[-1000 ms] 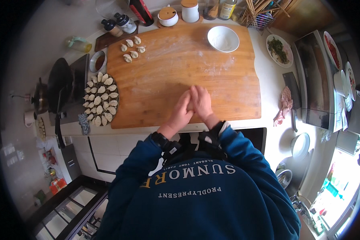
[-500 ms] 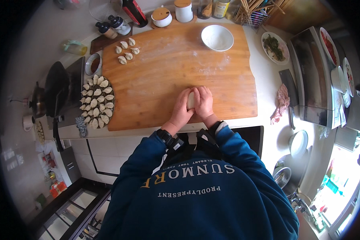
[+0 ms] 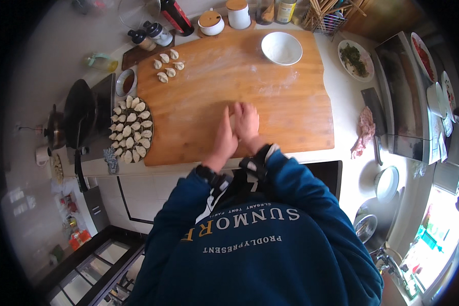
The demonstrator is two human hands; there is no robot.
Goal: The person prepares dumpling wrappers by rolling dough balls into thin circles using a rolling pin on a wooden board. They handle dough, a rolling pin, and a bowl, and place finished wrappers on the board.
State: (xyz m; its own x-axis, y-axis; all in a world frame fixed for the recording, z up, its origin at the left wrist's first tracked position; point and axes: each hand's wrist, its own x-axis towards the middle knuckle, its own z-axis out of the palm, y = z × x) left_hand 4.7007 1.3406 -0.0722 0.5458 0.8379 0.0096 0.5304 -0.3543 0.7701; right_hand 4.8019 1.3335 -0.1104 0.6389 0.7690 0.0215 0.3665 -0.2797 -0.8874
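Over the near middle of the wooden board [image 3: 204, 102], my left hand [image 3: 226, 133] and my right hand [image 3: 247, 122] are closed together around a piece of pale dough [image 3: 233, 121]. Only a sliver of the dough shows between the palms. The right fingers curl over its top, while the left hand lies upright against its side. Several shaped dumplings [image 3: 162, 77] sit at the board's far left. Beside the board's left edge, a round tray [image 3: 151, 115] is crowded with more dumplings [image 3: 130, 130]. A white bowl [image 3: 282, 48] with flour stands at the far right of the board.
To the left are a black wok [image 3: 80, 115] and a small bowl of dark sauce [image 3: 126, 82]. On the right lie a cleaver [image 3: 374, 104], raw meat [image 3: 363, 133] and a plate of chopped greens [image 3: 355, 60]. Lidded jars [image 3: 211, 22] line the back.
Both hands have shifted slightly left with the dough, and the right hand has turned further over it. The view has tilted a little, so the surroundings appear moved right.
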